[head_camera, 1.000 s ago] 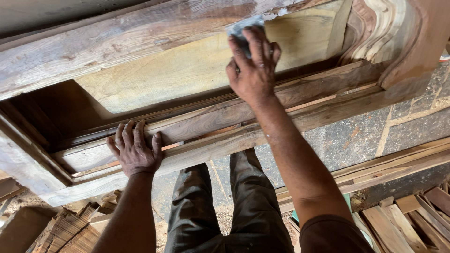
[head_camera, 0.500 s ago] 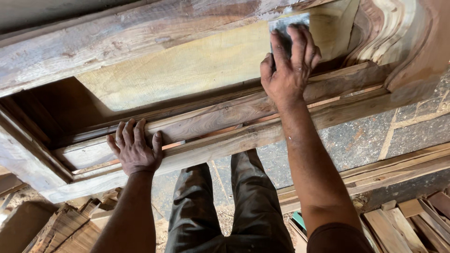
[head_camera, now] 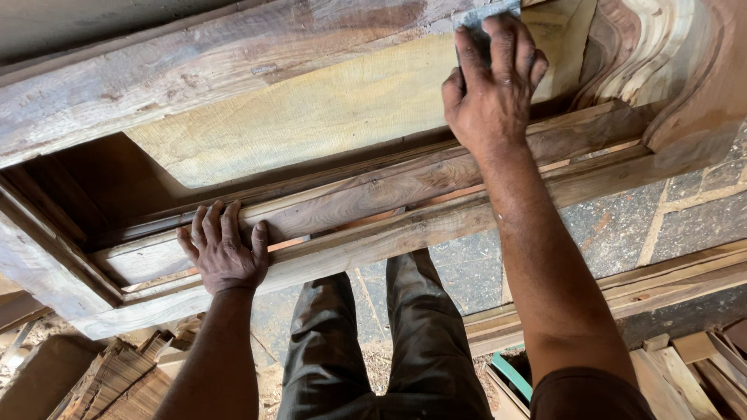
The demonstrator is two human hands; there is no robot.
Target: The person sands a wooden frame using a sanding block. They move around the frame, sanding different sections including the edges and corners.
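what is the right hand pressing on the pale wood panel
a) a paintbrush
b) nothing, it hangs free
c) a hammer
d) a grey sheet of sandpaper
d: the right hand lies flat on a grey sheet of sandpaper against the pale wood panel.

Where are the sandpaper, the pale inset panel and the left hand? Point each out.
sandpaper (head_camera: 471,13), head view, grey corner above the fingers.
pale inset panel (head_camera: 311,117), head view, its middle.
left hand (head_camera: 226,257), head view, its back.
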